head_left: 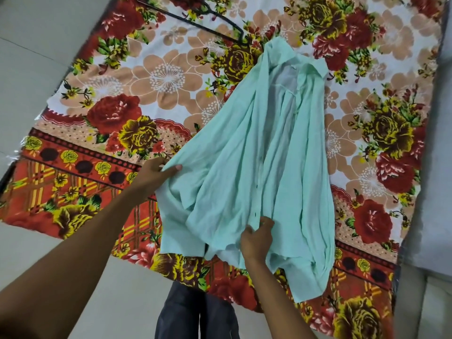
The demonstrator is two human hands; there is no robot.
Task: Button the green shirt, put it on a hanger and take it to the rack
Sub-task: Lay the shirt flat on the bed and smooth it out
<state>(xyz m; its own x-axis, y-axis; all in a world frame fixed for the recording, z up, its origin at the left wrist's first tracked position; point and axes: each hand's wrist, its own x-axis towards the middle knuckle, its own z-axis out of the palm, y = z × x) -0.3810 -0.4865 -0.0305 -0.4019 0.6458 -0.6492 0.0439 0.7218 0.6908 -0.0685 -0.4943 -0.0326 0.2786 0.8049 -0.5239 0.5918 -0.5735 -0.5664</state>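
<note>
The pale green shirt (247, 152) lies crumpled on a floral sheet, collar at the far end and hem toward me. Small dark buttons run down its middle. My left hand (156, 173) pinches the shirt's left edge and lifts it a little. My right hand (256, 238) grips the fabric near the hem, beside the button line. A black hanger (195, 22) rests flat on the sheet beyond the collar, its hook hidden among the pattern.
The red and orange floral sheet (117, 99) covers a bed that runs left to right. Pale floor (27, 52) shows at the left and below. A grey-white surface (437, 192) stands along the right edge. My dark trousers (195, 311) are at the bottom.
</note>
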